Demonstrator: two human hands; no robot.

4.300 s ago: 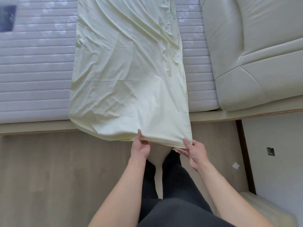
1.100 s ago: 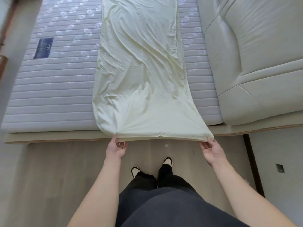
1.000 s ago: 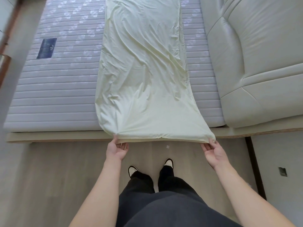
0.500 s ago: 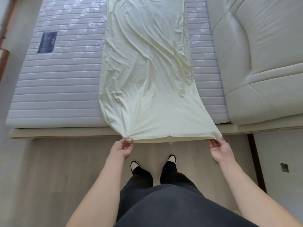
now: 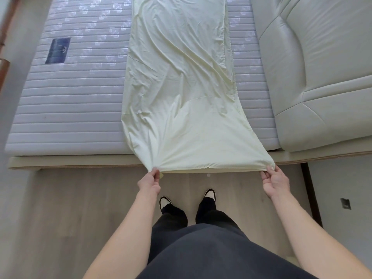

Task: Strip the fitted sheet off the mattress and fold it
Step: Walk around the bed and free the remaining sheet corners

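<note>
So there was this big cream padded headboard point(image 5: 322, 63) off to the right, sitting on a pale bed frame point(image 5: 80, 161). Floor point(image 5: 70, 208) was light wood planks with a tiny white scrap point(image 5: 208, 174) lying on it. Dark trousers point(image 5: 201, 248) and black-and-white shoes point(image 5: 209, 193) showed at the bottom.

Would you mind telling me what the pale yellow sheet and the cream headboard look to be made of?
The pale yellow sheet looks like thin woven cotton, matte: it creases and drapes softly. The cream headboard looks like padded leather or faux leather: smooth sheen, stitched panels.
</note>
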